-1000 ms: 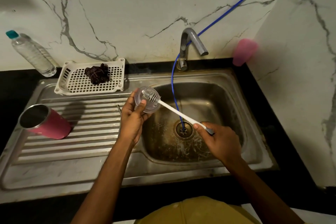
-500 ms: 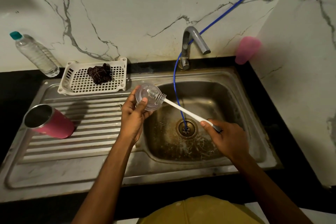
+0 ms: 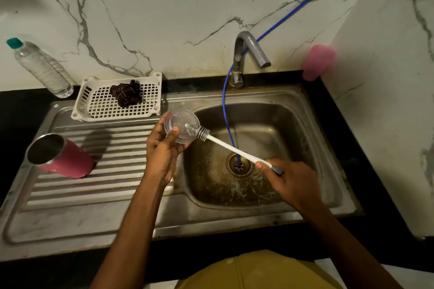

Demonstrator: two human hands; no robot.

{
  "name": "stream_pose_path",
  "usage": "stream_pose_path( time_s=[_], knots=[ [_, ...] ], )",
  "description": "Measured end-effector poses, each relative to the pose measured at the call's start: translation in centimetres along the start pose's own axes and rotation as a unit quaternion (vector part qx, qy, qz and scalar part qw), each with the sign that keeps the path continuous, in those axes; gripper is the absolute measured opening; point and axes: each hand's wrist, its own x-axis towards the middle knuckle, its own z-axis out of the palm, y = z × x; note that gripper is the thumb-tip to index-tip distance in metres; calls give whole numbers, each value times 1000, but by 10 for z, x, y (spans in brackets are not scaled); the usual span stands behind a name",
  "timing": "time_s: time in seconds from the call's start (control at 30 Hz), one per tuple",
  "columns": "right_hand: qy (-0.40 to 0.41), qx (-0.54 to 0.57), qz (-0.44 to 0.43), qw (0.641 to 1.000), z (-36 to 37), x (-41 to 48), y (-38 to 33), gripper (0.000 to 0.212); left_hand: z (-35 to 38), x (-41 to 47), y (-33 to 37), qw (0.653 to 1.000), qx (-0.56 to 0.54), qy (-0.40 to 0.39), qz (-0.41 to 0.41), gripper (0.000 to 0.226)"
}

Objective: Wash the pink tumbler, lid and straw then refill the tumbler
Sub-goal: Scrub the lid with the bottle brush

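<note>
At far left a clear water bottle with a teal cap leans by the marble wall. The pink tumbler lies tilted on the ribbed drainboard, its open mouth toward the left. Behind it a white basket holds a dark scrubber. The left hand pinches the clear lid, thumb on its face and fingers curled behind, at the basin's left edge. The bottle brush has its bristles against the lid. A blue hose runs past the tap into the drain. The right hand grips the brush handle over the basin. A pink cup sits in the right corner.
</note>
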Motion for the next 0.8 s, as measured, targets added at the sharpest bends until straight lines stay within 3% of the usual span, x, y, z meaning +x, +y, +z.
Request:
stream_pose_path(
  time_s=[0.37, 0.6, 0.8],
  knots=[
    [5, -12, 57, 998, 5, -3, -9, 72, 7, -1, 6, 1000, 16, -16, -4, 49],
    [-4, 24, 15, 1000, 5, -14, -23, 58, 2, 0, 5, 1000, 7, -20, -4, 51],
    [42, 0, 27, 999, 6, 0, -12, 63, 9, -5, -5, 1000, 9, -18, 7, 42]
  ],
)
